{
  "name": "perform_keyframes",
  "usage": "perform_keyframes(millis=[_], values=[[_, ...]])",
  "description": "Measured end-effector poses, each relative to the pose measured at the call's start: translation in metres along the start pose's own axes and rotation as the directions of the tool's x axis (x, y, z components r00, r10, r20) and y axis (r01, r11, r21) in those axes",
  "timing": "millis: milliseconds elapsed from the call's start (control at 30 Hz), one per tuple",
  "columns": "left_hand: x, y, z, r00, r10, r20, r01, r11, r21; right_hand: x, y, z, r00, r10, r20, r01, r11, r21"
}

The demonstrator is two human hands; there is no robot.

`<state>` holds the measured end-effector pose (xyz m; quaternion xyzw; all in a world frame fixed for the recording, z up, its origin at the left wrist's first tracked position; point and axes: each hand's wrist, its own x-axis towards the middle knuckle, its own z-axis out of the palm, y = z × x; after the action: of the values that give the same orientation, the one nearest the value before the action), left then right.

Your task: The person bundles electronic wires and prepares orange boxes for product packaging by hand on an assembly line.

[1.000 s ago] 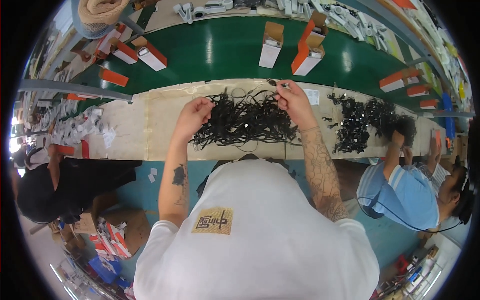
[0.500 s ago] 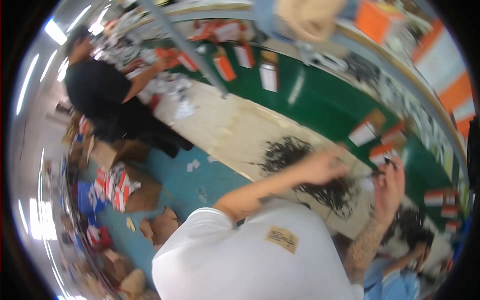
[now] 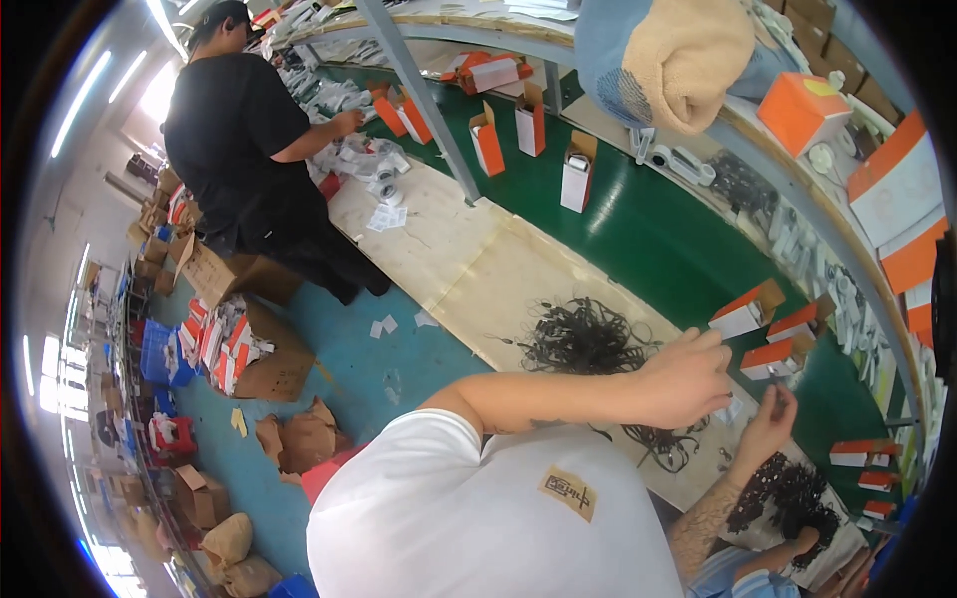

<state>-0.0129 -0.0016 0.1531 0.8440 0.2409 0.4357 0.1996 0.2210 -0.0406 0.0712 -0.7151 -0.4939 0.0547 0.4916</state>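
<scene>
My left hand [image 3: 686, 381] is over the nearer part of a pile of thin black cables [image 3: 583, 337] on the pale work surface. Its fingers are curled inward, and their tips and anything inside them are hidden. My right hand [image 3: 766, 427] is raised just to the right, palm up, with thumb and fingers slightly apart and nothing visible between them. Close beyond it, an open orange-and-white box [image 3: 773, 359] stands on the green conveyor belt [image 3: 653, 249], with two similar boxes [image 3: 743, 311] beside it.
A co-worker in black [image 3: 239, 149] handles boxes at the far left. At lower right, another person's hand [image 3: 793, 548] touches black parts [image 3: 783, 493]. A grey post [image 3: 419, 100] rises beside the belt. A shelf edge [image 3: 797, 159] curves above its far side. Cartons [image 3: 274, 364] stand on the floor.
The view has shifted and sharpened. My left hand has moved right, closer to my right hand. A dark, thin thing seen at my right fingers is no longer visible there.
</scene>
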Motion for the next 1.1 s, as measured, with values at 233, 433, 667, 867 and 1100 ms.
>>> perform_keyframes(millis=[233, 433, 667, 867, 1100], values=[[0.014, -0.008, 0.018, 0.942, -0.284, 0.177, 0.305, 0.947, -0.1, -0.068, -0.065, 0.028, 0.772, 0.206, 0.602, -0.611, 0.501, 0.612], [-0.006, -0.046, 0.024, 0.731, -0.653, 0.196, 0.652, 0.584, -0.484, -0.068, -0.062, 0.01, 0.682, 0.123, 0.721, -0.714, 0.328, 0.619], [-0.091, -0.065, 0.089, 0.494, -0.637, 0.592, 0.725, -0.073, -0.685, -0.068, -0.045, 0.02, 0.607, 0.043, 0.793, -0.778, 0.235, 0.582], [-0.088, -0.044, 0.069, 0.422, -0.341, 0.84, 0.713, -0.448, -0.54, -0.058, -0.04, 0.028, 0.91, 0.216, 0.354, -0.378, 0.784, 0.493], [-0.077, -0.044, 0.055, 0.708, -0.464, 0.531, 0.692, 0.605, -0.394, -0.062, -0.013, 0.006, 0.444, -0.039, 0.895, -0.466, 0.844, 0.268]])
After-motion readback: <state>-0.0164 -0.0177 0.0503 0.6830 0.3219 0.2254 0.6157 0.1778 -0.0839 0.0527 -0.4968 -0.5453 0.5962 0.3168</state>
